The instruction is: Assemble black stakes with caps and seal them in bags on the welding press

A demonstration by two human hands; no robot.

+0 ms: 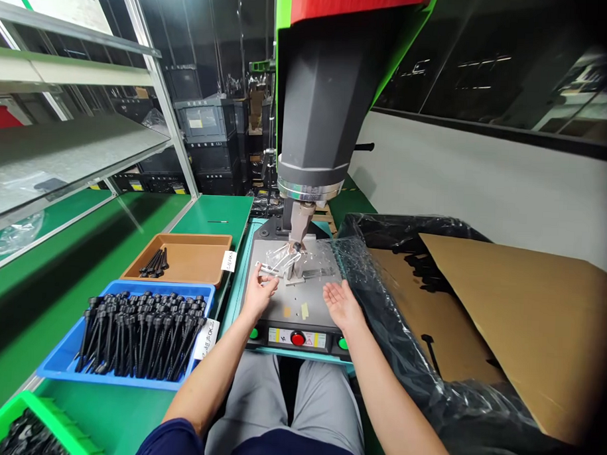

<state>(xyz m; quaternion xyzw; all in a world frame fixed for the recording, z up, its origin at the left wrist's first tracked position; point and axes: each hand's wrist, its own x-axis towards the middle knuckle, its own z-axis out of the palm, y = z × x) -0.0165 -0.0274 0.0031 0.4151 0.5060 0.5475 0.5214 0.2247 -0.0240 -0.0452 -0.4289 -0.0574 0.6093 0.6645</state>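
My left hand (260,294) hovers over the left side of the grey machine base plate (275,313), its fingers curved and apart with nothing seen between them. Close to its fingertips is a small metal fixture (296,279), partly covered by crumpled clear plastic film (319,260). Palm turned up, my right hand (343,305) is open and empty at the plate's right side. Between and beyond both hands, the metal tool head (301,221) of the press reaches down to the fixture. A small dark piece (297,247) shows at its tip; its kind is unclear.
On the left, a blue tray (123,380) holds many black stick-like parts with round heads; a brown tray (193,263) holds several. A green bin (52,418) stands lower left. A red button (297,338) sits on the front panel. Right is a plastic-lined carton (459,326).
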